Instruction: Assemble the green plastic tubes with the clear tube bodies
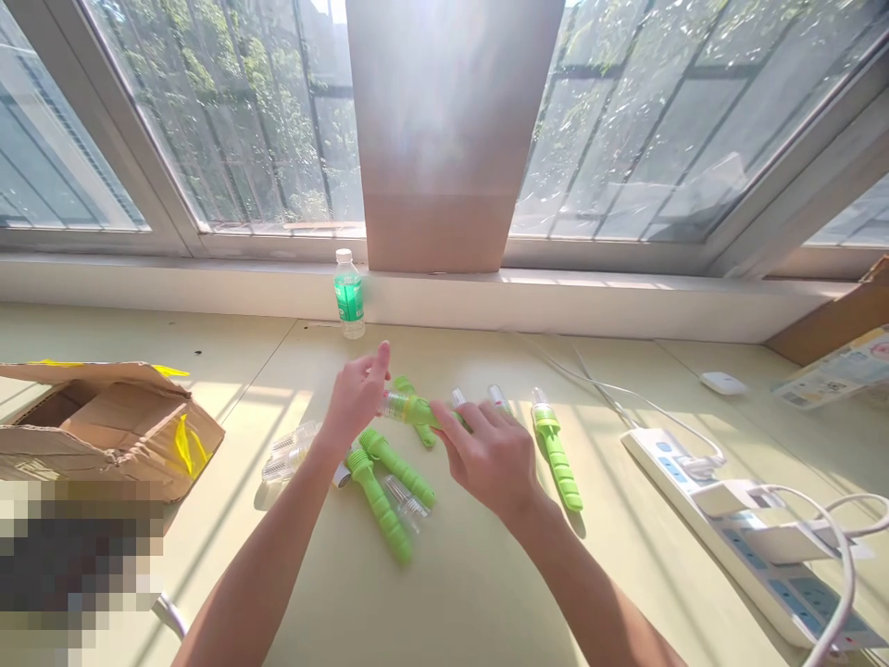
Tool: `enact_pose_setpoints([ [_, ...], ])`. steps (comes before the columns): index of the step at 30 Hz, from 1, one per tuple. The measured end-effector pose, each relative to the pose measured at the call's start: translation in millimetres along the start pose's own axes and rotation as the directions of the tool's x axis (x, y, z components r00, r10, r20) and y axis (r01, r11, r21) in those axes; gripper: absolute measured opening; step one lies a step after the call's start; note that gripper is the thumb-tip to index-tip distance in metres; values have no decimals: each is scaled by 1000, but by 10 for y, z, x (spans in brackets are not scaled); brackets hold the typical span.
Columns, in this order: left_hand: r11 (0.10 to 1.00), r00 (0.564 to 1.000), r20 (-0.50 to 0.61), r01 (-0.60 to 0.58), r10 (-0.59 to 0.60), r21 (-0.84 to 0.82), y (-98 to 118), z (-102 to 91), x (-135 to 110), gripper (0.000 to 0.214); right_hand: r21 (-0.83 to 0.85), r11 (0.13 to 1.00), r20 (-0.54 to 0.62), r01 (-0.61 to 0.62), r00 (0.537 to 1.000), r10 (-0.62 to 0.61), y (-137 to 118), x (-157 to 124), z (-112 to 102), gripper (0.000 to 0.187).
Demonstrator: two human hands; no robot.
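So the right hand [494,459] has its fingers closed around the green handle of a clear-ended piece [403,408], held just above the table [479,593], and most of that grip is covered by the hand itself. The left hand [357,398] is right at the clear end, thumb sticking up, but its fingers are tucked out of sight, so I can't tell if they're actually gripping.

Another green handle [425,435] lies partly hidden behind the held piece. A couple of clear tips [498,398] poke out past the right hand, rest of them blocked. The clear parts [288,452] by the left forearm are a see-through jumble, can't count them. Some small greyish bit [341,476] peeks out at the left wrist, no clue what.

The cardboard box [131,421] gets cut off at the left edge, and the corner below is pixelated out. Cables [844,556] cover part of the power strip [667,463].
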State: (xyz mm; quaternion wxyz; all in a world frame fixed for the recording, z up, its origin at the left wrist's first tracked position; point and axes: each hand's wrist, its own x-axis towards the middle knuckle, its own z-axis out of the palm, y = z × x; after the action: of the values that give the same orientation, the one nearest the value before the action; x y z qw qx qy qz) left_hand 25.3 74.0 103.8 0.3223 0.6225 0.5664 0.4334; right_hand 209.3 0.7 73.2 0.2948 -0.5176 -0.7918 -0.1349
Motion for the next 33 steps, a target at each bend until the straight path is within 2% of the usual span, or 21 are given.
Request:
enact_pose_setpoints([
  [1, 1000, 999, -43, 2, -2, 7, -19, 24, 13, 53, -56, 998, -24, 38, 999, -39, -26, -26, 47, 29],
  [3, 998, 985, -160, -60, 63, 28, -47, 66, 15, 48, -20, 1000, 18, 21, 1000, -20, -81, -67, 125, 30],
  [5, 991, 967, -216, -133, 134, 21, -61, 83, -7, 43, 165, 979, 127, -123, 987, 103, -131, -87, 165, 29],
  [6, 985, 960, -225, -170, 169, 15, -64, 79, -22, 40, 301, 926, 214, -228, 962, 167, -148, -87, 170, 28],
  [7, 977, 951, -226, -213, 211, 15, -65, 68, -39, 37, 445, 829, 324, -338, 924, 203, -156, -80, 165, 28],
  [9, 948, 924, -217, -317, 314, 24, -59, 27, -75, 33, 631, 589, 518, -505, 839, 165, -150, -49, 138, 33],
  [11, 911, 889, -213, -412, 406, 18, -39, -22, -107, 32, 684, 408, 652, -605, 757, 30, -124, -9, 100, 40],
  [13, 896, 875, -211, -444, 435, 9, -3, -62, -123, 31, 673, 321, 721, -667, 687, -84, -104, 26, 60, 45],
  [14, 905, 884, -209, -426, 419, 14, 19, -76, -121, 31, 669, 309, 729, -676, 678, -93, -102, 38, 43, 46],
  [15, 922, 901, -203, -386, 383, 24, 40, -84, -111, 32, 671, 345, 710, -656, 702, -45, -106, 44, 29, 45],
  [16, 945, 926, -192, -325, 324, 26, 58, -86, -95, 35, 662, 453, 645, -597, 762, 63, -114, 43, 20, 42],
  [18, 988, 981, -127, -150, 145, -29, 77, -78, -53, 44, 493, 763, 358, -417, 897, 259, -139, 24, 22, 36],
  [19, 995, 995, -82, -57, 51, -76, 79, -69, -32, 48, 348, 876, 212, -335, 938, 275, -154, 7, 36, 34],
  [20, 993, 998, -52, 15, -22, -121, 77, -59, -17, 51, 216, 938, 113, -271, 961, 252, -170, -13, 57, 33],
  [22, 981, 994, -81, 54, -70, -189, 70, -39, -4, 49, 86, 977, 58, -195, 980, 190, -211, -52, 111, 35],
  [25, 975, 983, -185, -58, 18, -213, 71, -23, -20, 37, 221, 940, 173, -259, 959, 224, -297, -79, 158, 32],
  [27, 970, 987, -148, -94, 62, -225, 75, -24, -35, 30, 419, 817, 325, -396, 906, 273, -349, -66, 137, 26],
  [28, 967, 989, -129, -107, 78, -230, 75, -28, -41, 29, 532, 703, 407, -472, 871, 276, -366, -53, 113, 26],
  [31, 959, 983, -114, -164, 141, -233, 74, -54, -60, 27, 735, 185, 632, -652, 758, 159, -361, -20, 46, 34],
  [32, 955, 980, -112, -187, 165, -230, 78, -69, -72, 27, 720, 17, 691, -694, 718, 79, -341, -18, 41, 35],
  [33, 951, 977, -105, -206, 186, -229, 86, -87, -88, 26, 673, -104, 736, -732, 677, -7, -314, -22, 48, 35],
])
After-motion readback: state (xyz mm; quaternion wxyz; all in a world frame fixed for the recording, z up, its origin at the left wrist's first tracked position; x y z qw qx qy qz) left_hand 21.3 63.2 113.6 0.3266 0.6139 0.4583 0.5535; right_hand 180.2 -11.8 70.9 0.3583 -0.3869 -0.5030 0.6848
